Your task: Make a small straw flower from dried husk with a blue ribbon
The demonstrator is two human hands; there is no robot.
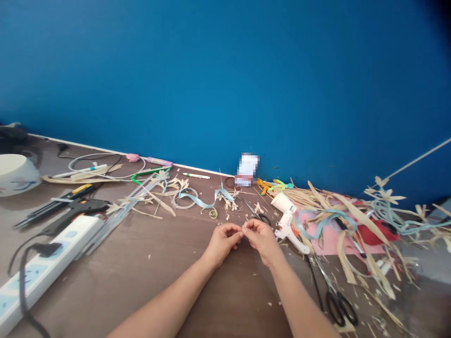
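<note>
Pinching pale scrap (244, 226); white container (247, 168) unreadable

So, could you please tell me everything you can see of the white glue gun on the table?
The glue gun is white plastic with a small orange part at its middle. It lies on its side on the brown table, one end by a pink sheet. Nobody holds it: it lies just beside the right hand, which pinches a pale scrap together with the left hand.

The left hand (222, 241) and right hand (261, 238) are bare, and so are the wrists. The left forearm (169, 305) and right forearm (299, 300) are bare too, uncovered as far as they show.
</note>
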